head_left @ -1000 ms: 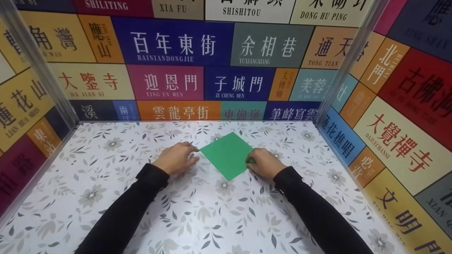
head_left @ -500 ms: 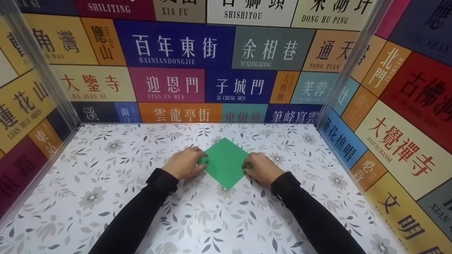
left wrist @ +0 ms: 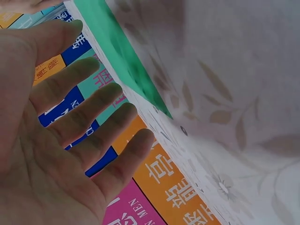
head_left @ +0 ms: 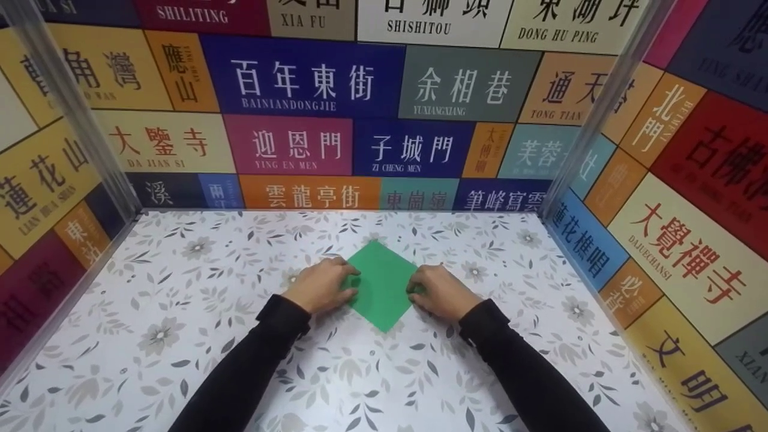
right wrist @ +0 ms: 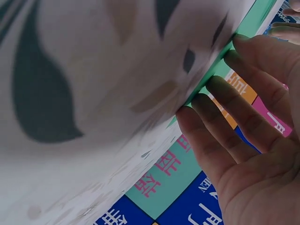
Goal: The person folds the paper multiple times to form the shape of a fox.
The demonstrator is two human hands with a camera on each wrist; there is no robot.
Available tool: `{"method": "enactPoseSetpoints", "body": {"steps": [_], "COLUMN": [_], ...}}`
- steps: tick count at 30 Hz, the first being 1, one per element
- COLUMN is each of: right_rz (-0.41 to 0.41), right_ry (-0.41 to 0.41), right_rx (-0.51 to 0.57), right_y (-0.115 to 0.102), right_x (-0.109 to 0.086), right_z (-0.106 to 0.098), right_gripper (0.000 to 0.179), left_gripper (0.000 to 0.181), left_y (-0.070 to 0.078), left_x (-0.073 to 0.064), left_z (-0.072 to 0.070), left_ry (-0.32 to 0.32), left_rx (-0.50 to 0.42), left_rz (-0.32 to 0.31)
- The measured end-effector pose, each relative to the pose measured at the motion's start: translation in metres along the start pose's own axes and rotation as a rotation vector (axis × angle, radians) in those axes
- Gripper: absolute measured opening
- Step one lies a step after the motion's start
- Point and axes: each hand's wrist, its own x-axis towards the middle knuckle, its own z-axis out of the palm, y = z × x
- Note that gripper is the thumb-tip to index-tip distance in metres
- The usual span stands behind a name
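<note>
A square sheet of green paper (head_left: 382, 288) lies flat on the table, one corner toward the person. My left hand (head_left: 322, 287) is at its left corner, thumb and forefinger spread over the edge. In the left wrist view the fingers of this hand (left wrist: 70, 108) are loosely extended and apart, with the green paper (left wrist: 124, 58) beyond the fingertips. At the right corner, which it hides, is my right hand (head_left: 443, 291). The right wrist view shows the right hand's fingertips (right wrist: 206, 101) lined up along the paper's edge, fingers nearly straight, thumb beside the forefinger.
The table (head_left: 336, 378) has a white covering with grey leaves and flowers. Upright panels with colourful place-name blocks enclose it at the back (head_left: 300, 78), left and right, joined by clear corner strips (head_left: 591, 114).
The green paper has slid toward the person and slightly left, turning a little. My left hand has moved right, from beside the paper onto its left corner; my right hand has stayed at the right corner.
</note>
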Motion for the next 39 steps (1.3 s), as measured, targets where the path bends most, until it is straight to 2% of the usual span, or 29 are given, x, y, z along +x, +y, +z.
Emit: {"method": "enactPoseSetpoints", "body": {"steps": [14,20,39], "right_rz": [-0.036,-0.023,-0.023], "right_ry": [0.002,-0.01,-0.017], "right_rx": [0.012,0.031,0.059], "right_y": [-0.012,-0.016,-0.028], "right_x": [-0.002,-0.004,-0.009], "right_z": [0.007,0.007,0.011], "right_gripper": [0.01,0.011,0.014], "left_gripper": [0.042,0.041,0.039], "left_y": [0.003,0.003,0.004], "left_x": [-0.004,-0.003,-0.011], "left_z": [0.014,0.017,0.014], "left_ry": [-0.003,-0.005,-0.013], "left_rx": [-0.004,-0.003,-0.01], "left_rz": [0.018,0.041,0.029]}}
